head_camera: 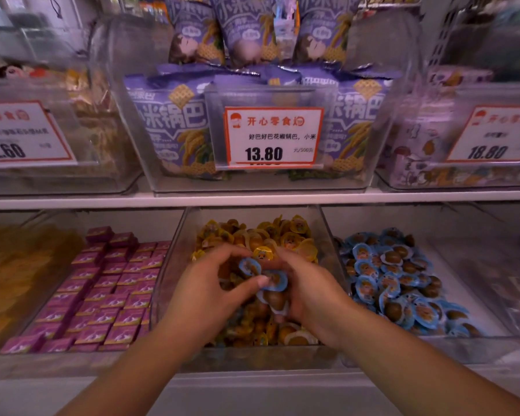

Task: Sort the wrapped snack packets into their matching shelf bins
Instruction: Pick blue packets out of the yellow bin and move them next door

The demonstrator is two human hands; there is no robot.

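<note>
Both hands are over the middle clear bin (174, 265) on the lower shelf, which holds several yellow-wrapped packets (270, 232). My left hand (210, 292) pinches a blue-wrapped packet (278, 282) with its thumb. My right hand (306, 292) cups several blue-wrapped packets (275, 300) from the right and below. Another blue packet (248, 265) sits at the left fingertips, and a yellow one (262, 253) lies just above it. The bin to the right (463, 295) holds several blue-wrapped packets (388, 277).
Left of the middle bin lie rows of purple boxed snacks (111, 289), with yellow packets (21, 265) farther left. The upper shelf (252, 199) carries clear bins of purple bags (174, 124) and price tags (272, 136). A white shelf lip runs below.
</note>
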